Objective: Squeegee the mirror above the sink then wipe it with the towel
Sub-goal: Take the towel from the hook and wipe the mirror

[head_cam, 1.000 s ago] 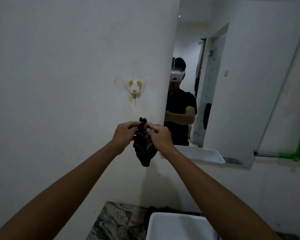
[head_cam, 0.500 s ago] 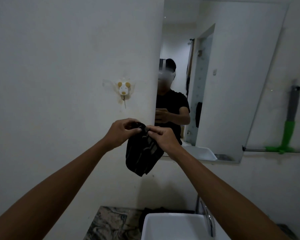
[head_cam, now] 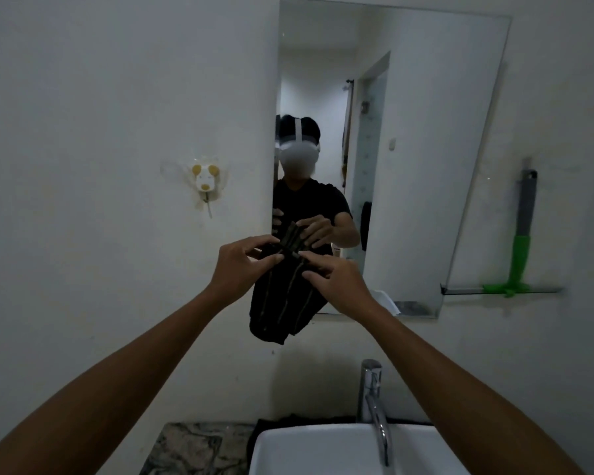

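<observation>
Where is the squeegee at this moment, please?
In the head view, the squeegee is on the far right, against the wall beside the mirror. Its green head rests on a narrow shelf near the mirror's lower right corner; neither hand touches it.

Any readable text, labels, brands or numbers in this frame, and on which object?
None: no writing can be read.
The towel shows only stripes.
The squeegee, wall hook, faucet and sink show no legible marks.

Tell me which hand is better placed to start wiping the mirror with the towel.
Right. The right hand pinches the towel in front of the mirror; the left hand sits toward the bare wall.
</observation>
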